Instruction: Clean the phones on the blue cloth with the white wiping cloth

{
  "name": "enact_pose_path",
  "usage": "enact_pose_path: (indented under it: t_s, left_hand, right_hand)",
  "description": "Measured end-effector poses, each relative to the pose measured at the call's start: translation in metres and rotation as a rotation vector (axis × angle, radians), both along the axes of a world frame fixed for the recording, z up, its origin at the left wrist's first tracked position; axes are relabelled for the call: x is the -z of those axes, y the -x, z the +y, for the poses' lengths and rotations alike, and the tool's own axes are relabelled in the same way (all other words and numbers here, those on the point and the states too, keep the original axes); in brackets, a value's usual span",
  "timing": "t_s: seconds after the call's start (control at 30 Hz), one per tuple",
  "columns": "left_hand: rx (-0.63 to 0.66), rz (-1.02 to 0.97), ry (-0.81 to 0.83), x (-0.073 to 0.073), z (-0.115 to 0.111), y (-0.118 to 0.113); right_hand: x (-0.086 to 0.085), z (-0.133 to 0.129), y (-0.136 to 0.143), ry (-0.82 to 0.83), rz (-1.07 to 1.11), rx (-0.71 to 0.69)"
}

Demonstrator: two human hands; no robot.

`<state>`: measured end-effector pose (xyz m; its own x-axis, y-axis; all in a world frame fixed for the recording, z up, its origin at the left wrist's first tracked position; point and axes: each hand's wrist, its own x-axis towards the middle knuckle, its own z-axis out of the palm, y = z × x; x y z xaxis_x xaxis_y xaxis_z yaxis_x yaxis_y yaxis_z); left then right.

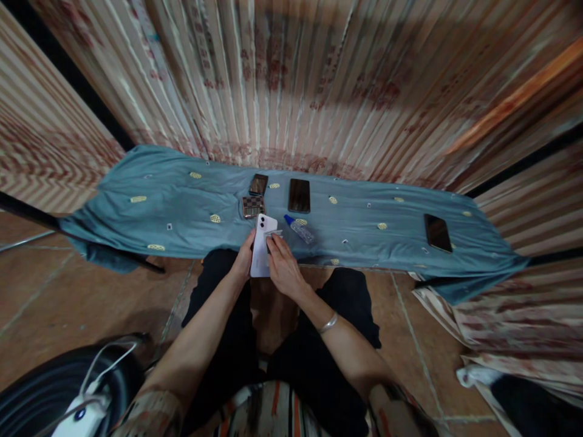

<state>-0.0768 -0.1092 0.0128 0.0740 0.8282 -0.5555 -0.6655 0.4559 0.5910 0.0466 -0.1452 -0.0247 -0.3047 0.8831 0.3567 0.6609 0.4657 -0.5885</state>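
– Holding what with the left hand (246, 256)?

– Gripping a pale lilac phone (260, 260) by its left long side, with fingers closed along the edge. Impossible to tell the hold underneath.

– And with the right hand (283, 266)?

– Pinning a thin greyish piece (274, 233) to the phone's back, with fingers laid close together. Too small to name the material.

– Holding the phone where?

– Between both hands, across the near edge of a teal cloth (355, 203), with camera lenses up at the far end. Hard to tell whether touching the cloth or just above.

– Seeing what beyond?

– Just past the phone's far end, slightly left, a checkered case (253, 207); farther, a small dark item (259, 184). To the right of the phone, lying on its side, a clear bottle (303, 232) with a blue cap (288, 219). On the far side of the bottle, a dark flat device (299, 195).

– And well apart?

– Far over to the right, another dark device (438, 232), lying flat on the cloth.
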Motion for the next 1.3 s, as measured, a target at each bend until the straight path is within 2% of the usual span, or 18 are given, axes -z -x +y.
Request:
enact_pose_path:
  t_s: [0.3, 0.47, 0.63, 0.8, 0.97, 1.17, 1.3]
  left_hand:
    - [0.071, 0.026, 0.009, 0.002, -0.001, 0.001]
    - [0.067, -0.003, 0.014, 0.004, 0.000, 0.002]
    - [0.046, 0.017, 0.025, -0.003, -0.001, -0.001]
    - [0.067, 0.036, 0.059, -0.008, -0.002, -0.006]
    - [0.039, 0.029, 0.035, -0.006, -0.002, -0.007]
    - [0.059, 0.017, 0.020, -0.003, -0.002, -0.002]
    - [0.070, 0.019, 0.008, 0.003, 0.000, -0.001]
  right_hand:
    - [0.001, 0.006, -0.004, -0.021, 0.022, 0.038]
    - [0.000, -0.001, 0.001, -0.048, 0.002, -0.020]
    - [-0.004, -0.006, 0.002, -0.072, -0.020, -0.047]
    - [-0.007, 0.000, 0.001, -0.057, -0.001, 0.001]
    - [-0.008, 0.000, 0.002, -0.043, -0.016, 0.014]
    - [-0.005, -0.008, 0.005, -0.049, -0.039, -0.060]
    - [-0.007, -0.008, 0.004, -0.057, -0.026, -0.053]
